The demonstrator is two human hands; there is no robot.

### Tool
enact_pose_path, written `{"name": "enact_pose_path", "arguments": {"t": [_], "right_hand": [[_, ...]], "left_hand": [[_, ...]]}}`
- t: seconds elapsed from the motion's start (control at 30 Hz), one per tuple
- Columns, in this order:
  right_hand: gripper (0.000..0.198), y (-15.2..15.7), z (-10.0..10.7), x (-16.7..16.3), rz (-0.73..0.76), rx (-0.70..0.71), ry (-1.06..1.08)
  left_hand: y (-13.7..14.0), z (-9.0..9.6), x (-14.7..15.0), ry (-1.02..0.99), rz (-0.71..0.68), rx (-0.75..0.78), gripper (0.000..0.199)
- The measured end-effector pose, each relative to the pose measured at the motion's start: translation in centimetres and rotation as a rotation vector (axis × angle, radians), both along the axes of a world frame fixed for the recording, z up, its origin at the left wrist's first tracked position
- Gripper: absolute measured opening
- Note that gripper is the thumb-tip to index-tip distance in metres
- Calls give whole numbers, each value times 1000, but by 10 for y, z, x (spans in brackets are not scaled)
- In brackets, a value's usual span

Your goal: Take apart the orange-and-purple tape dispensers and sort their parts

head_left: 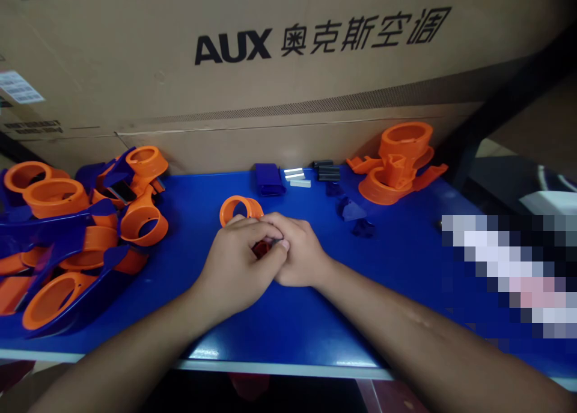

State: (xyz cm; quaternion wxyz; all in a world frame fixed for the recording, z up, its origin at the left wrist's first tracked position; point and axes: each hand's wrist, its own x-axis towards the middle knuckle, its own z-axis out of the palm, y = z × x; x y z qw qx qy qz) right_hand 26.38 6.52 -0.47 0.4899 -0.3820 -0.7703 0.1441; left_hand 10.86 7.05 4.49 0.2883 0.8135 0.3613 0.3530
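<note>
My left hand and my right hand meet over the middle of the table, fingers curled and touching. Both close round an orange plastic tape dispenser part; its round hub shows beyond my left fingers. Most of the part is hidden by my hands, and a dark reddish bit shows between my left thumb and fingers. Just beyond lie a dark blue plastic piece, small silver and white strips, black cylindrical pieces and small dark blue parts.
Several orange-and-blue tape dispensers are piled on the left of the blue tabletop. Loose orange dispenser parts stand stacked at the back right. A large cardboard box rises behind the table. A blurred-out patch covers the right edge.
</note>
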Motion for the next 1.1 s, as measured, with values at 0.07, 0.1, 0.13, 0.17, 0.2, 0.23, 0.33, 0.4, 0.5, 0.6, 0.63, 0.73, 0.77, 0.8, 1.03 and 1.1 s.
{"name": "enact_pose_path", "arguments": {"t": [0.07,0.1,0.13,0.17,0.2,0.23,0.33,0.4,0.5,0.6,0.63,0.73,0.77,0.8,1.03,1.1], "right_hand": [[36,-1,-1,-1,-10,2,2],[35,-1,-1,-2,-10,4,2],[35,-1,-2,-2,-9,6,1],[35,0,-2,-2,-4,8,0],[36,0,-2,-2,3,9,0],[36,0,-2,-2,10,8,-2],[36,2,-2,-1,31,0,-16],[36,3,-3,-1,45,-4,-28],[38,4,-5,0,61,-25,-43],[40,5,-8,1,73,-53,-57],[41,5,-8,1,74,-62,-58],[42,4,-8,1,51,-93,-44],[41,4,-7,1,35,-103,-33],[39,4,-7,1,17,-112,-20],[5,5,-5,-3,-36,-93,-58],[5,6,-5,-4,-15,-68,-80]], "left_hand": [[2,0,-2,-19,-22,-44,11],[3,0,-3,-26,-31,-62,11],[3,0,-3,-33,-35,-77,12],[3,0,-4,-39,-31,-86,12],[3,0,-4,-40,-18,-87,13],[2,0,-3,-35,2,-81,13],[-2,0,-2,3,82,-19,12],[-5,0,-1,38,129,58,10],[-11,0,0,92,177,183,7],[-14,-1,0,121,195,257,6],[-15,-1,-1,126,202,276,5],[-17,2,-3,129,225,335,8],[-17,4,-6,126,232,356,9],[-18,6,-8,123,237,374,11],[-15,33,-35,-33,441,388,10],[-8,39,-34,-170,481,334,9]]}}
